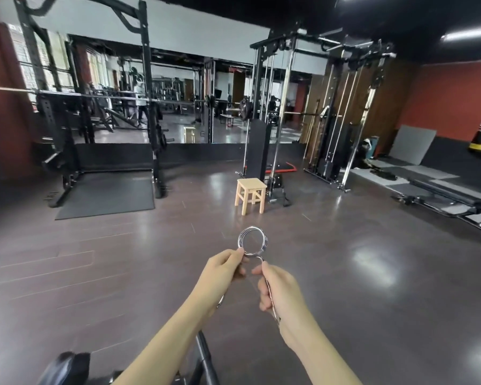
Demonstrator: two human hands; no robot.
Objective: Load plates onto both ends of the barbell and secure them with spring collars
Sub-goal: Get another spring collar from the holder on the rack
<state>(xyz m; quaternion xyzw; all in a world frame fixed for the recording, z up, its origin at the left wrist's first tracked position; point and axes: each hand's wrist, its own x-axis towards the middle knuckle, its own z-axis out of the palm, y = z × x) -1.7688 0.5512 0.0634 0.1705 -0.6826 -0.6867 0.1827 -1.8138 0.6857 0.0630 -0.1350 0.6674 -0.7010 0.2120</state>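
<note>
Chrome spring collar (pixel 252 240) gripped by handles, left hand (pixel 223 273), right hand (pixel 278 287); no legible writing.

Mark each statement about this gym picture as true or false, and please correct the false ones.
1. Both hands hold one spring collar. True: the left hand and the right hand each grip a handle.
2. The collar is already on the barbell. False: it is held in the air over the floor.
3. A wooden stool stands on the floor ahead. True.
4. The barbell lies on the floor. False: it rests in the squat rack.
</note>
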